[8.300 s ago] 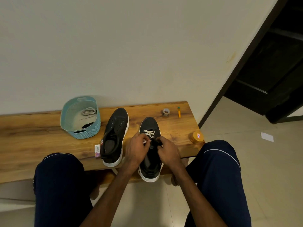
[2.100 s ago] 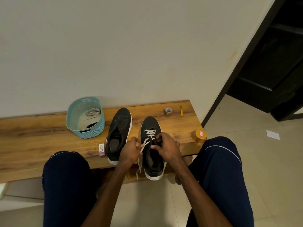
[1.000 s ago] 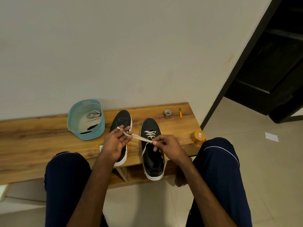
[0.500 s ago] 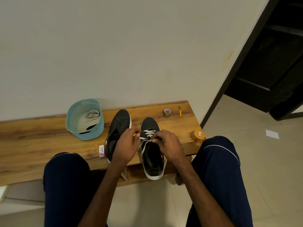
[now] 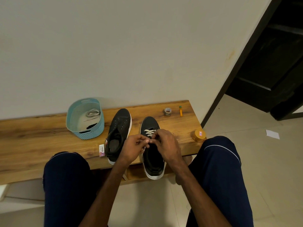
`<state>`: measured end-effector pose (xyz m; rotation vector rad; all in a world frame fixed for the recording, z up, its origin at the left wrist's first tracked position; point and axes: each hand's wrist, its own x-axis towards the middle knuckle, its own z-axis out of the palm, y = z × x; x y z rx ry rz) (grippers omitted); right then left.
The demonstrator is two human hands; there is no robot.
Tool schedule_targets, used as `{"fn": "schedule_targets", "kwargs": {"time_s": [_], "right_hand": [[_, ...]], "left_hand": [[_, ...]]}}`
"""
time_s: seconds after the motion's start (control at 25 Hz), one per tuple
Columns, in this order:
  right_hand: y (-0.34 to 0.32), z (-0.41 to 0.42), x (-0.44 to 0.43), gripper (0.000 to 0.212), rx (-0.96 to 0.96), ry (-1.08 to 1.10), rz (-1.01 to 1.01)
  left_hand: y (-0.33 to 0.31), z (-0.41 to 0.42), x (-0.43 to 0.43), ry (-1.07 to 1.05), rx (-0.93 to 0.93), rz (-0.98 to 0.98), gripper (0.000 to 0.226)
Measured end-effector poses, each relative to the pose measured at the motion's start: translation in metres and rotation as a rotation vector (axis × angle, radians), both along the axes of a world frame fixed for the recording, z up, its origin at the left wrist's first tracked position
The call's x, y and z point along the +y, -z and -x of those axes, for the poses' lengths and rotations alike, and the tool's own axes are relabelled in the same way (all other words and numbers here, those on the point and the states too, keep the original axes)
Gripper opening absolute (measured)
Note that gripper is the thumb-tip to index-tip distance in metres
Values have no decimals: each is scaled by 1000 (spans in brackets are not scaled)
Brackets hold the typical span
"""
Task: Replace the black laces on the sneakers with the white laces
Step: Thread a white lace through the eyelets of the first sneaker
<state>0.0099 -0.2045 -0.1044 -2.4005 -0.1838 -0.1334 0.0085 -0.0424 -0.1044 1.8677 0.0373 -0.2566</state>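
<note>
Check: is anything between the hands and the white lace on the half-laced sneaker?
Nothing visible. The left hand and right hand pinch the white lace directly over the half-laced sneaker.

The bench [image 5: 41,141] was grained wood with a low sheen. The basket [image 5: 68,118] was teal plastic, weave-textured outside and smooth inside. The left sneaker [image 5: 122,122] and right sneaker [image 5: 150,123] had matt black uppers over smooth white soles. The lace [image 5: 149,132] was flat white cloth. The jar [image 5: 199,135] looked glossy yellow. The trousers [image 5: 65,185] were dark matt cloth, the wall [image 5: 114,54] was matt paint, and the floor [image 5: 246,145] was smooth, faintly shiny tile.
</note>
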Motion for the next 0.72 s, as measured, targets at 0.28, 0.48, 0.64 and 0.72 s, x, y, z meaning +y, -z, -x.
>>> {"fn": "schedule_targets", "kwargs": {"time_s": [0.28,0.48,0.64,0.72], "right_hand": [[30,-8,-6,32,250,74,113],[33,-11,-11,22,271,84,28],[38,-13,-14,23,303,105,-39],[41,-14,-15,22,319,105,-73]], "left_hand": [[9,1,-12,-135,-148,-429,8],[14,3,-29,-124,-249,-619,13],[21,2,-36,-51,-293,-702,14],[22,0,-39,-32,-301,-723,14]]}}
